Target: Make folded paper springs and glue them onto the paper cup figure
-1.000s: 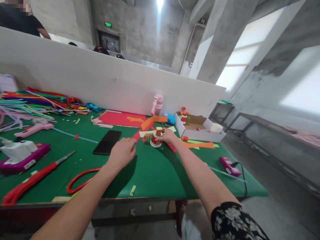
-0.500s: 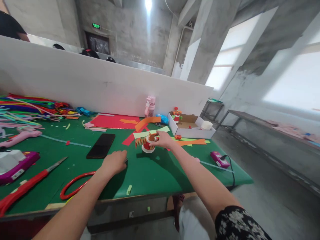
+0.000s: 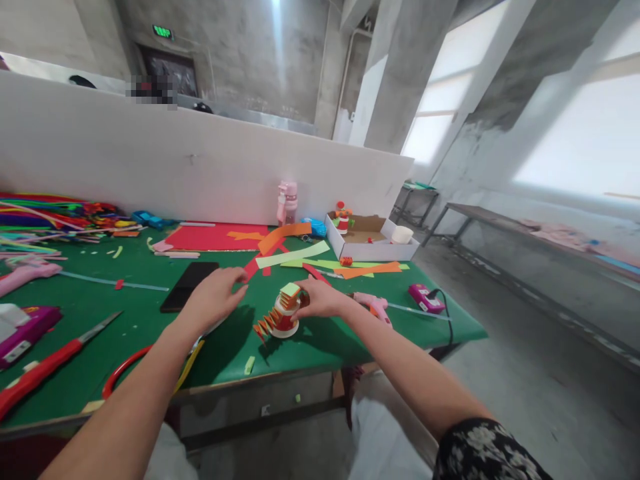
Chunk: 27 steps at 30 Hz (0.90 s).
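My right hand is closed around a small paper-cup craft, red with a white rim at its base, standing on or just above the green table. Folded orange and light green paper sits on its top. A zigzag-folded orange paper strip sticks out from its left side. My left hand hovers to the left of the cup, fingers curved and apart, with nothing in it. Beside it lies a black phone, partly covered by that hand. Scissors with yellow handles lie partly hidden under my left forearm.
Red-handled scissors and a purple power strip are at left. Paper strips lie behind the cup. A white box holds another cup figure. At right lie a pink glue gun and a purple socket.
My right hand has brought the cup craft nearer the table's front edge, tilting its top toward me. My left hand has lifted away and its fingers have opened. The right-hand glue gun is now uncovered.
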### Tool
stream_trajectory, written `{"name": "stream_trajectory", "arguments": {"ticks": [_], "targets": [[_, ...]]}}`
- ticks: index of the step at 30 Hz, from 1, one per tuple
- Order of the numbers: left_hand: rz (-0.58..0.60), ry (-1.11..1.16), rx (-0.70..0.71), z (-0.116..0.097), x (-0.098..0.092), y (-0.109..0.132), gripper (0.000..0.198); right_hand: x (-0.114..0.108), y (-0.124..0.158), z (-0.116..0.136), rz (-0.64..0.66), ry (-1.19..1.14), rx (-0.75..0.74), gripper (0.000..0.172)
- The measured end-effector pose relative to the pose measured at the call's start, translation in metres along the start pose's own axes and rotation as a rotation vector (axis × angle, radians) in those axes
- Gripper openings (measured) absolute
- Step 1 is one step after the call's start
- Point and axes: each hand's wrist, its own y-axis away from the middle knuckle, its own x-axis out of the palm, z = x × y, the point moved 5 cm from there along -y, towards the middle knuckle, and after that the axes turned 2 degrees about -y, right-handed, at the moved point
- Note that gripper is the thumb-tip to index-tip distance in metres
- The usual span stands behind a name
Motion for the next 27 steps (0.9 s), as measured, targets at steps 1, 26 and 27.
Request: {"name": "stream_trajectory", "arguments": {"ticks": [1,26,27], "targets": [[-0.056,0.161,0.039,-0.007,-0.007,-0.001,0.033,0.003,0.0,0.0,0.017,-0.015,-0.015,0.046],[0.112,0.456,0.217,-0.063,0.009,-0.007,0.048,0.051,0.044,-0.013,-0.518,-0.211,0.286,0.051],[0.118,0.463,0.216,-0.063,0.009,-0.007,0.049,0.052,0.043,-0.013,-0.523,-0.19,0.291,0.05]]}}
